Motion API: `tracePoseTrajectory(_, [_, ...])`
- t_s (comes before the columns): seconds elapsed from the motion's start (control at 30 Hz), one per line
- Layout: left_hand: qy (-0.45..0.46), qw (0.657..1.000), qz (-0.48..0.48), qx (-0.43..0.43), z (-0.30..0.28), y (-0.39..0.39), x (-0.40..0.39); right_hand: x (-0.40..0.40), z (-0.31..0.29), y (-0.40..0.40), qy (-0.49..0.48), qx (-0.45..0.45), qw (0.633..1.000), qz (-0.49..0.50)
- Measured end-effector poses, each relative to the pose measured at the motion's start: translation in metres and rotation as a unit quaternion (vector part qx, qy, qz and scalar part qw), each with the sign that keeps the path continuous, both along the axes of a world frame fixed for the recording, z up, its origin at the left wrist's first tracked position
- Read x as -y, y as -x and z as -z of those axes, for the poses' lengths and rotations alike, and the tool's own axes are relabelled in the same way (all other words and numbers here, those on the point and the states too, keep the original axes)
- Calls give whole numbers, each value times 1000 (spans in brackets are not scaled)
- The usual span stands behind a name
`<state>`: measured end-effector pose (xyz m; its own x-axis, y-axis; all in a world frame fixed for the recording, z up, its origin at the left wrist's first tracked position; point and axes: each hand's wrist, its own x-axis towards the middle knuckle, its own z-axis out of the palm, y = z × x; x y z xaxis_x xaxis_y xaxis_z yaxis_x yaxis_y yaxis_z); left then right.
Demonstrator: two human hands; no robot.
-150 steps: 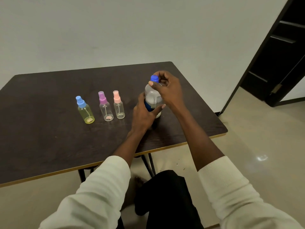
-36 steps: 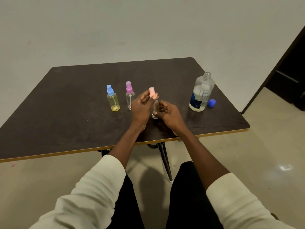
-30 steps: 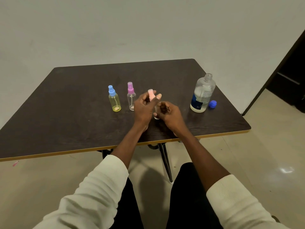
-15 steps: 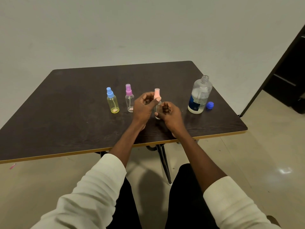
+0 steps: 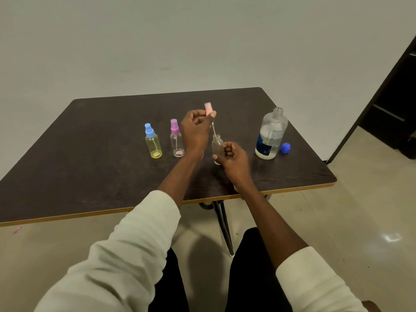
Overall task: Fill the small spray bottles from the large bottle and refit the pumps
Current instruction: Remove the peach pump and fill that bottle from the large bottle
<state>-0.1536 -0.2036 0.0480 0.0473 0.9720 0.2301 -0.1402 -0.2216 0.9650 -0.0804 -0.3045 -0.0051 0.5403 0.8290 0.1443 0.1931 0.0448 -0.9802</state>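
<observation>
The left hand (image 5: 195, 129) is pinching the pink pump (image 5: 209, 109), its tube hanging straight above the small bottle (image 5: 217, 147) that the right hand (image 5: 231, 156) is gripping upright.

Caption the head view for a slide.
Left hand lifts the pink pump from the small bottle held by the right hand.

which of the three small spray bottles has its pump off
The clear small bottle gripped by the right hand: the left hand holds its pink pump lifted. The yellow bottle and purple-topped bottle keep theirs on.
</observation>
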Motion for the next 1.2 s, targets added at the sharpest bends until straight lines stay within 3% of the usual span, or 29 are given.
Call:
tracePoseTrajectory(0.3, [60, 988, -74, -122, 2, -27, -28, 1, -1, -4, -29, -34, 993, 106])
tracePoseTrajectory(0.6, [-16, 936, -88, -340, 53, -23, -24, -6, 7, -9, 22, 1, 993, 112])
tracePoseTrajectory(0.9, [-24, 918, -112, -381, 55, -24, -24, -6, 5, -10, 6, 5, 994, 113])
tracePoseTrajectory(1.2, [-26, 926, -107, -361, 58, -22, -24, -7, 4, -10, 8, -2, 995, 100])
